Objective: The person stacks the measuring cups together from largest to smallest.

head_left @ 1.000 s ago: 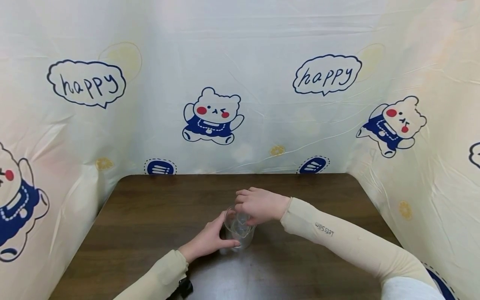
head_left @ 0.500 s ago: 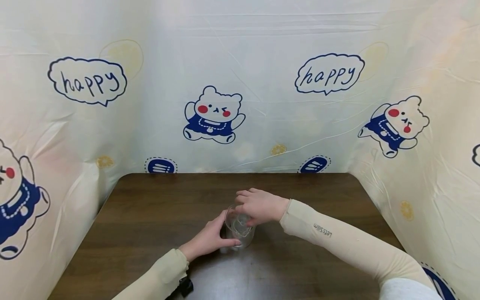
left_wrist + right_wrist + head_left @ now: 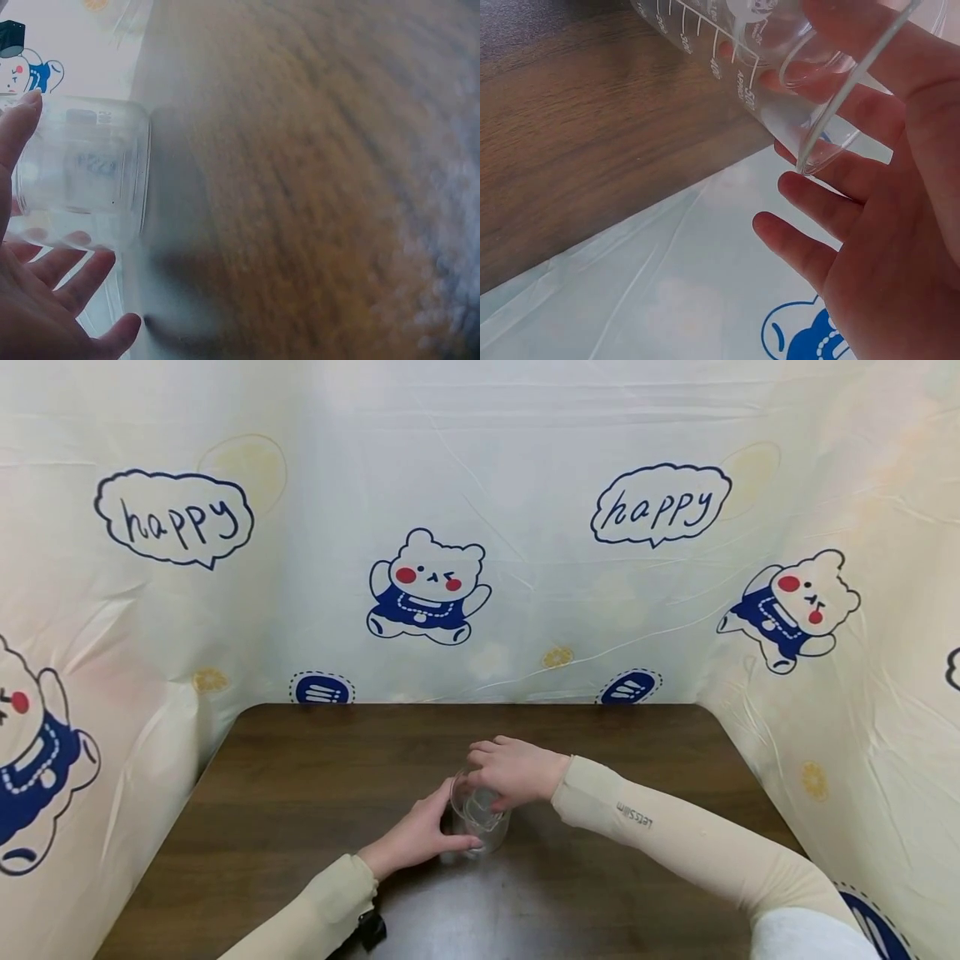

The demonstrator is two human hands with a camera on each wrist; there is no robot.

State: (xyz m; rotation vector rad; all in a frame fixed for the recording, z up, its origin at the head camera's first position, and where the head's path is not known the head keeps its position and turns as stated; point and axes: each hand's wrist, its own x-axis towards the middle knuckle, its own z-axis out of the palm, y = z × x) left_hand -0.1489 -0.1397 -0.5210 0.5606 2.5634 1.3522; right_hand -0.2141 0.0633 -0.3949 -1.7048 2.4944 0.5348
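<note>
A large clear glass beaker [image 3: 491, 842] with white graduation marks, sharp in the right wrist view, stands on the brown table. Inside it sits a smaller clear glass beaker [image 3: 482, 811], its outline showing through the wall in the left wrist view. My left hand [image 3: 420, 835] grips the large beaker from the left, thumb on the near side and fingers on the far side. From above, my right hand [image 3: 517, 772] reaches over the rim and pinches the small beaker's upper edge between thumb and fingers. Its other fingers [image 3: 802, 251] stay outside, near the large rim.
The brown wooden table [image 3: 315, 777] extends on all sides of the beakers. A pale curtain [image 3: 540, 527] printed with bears and "happy" bubbles hangs behind and beside it. A small black object [image 3: 371, 930] is at my left wrist.
My right hand and forearm have shifted very slightly to the left. My left hand and the large beaker stay in place.
</note>
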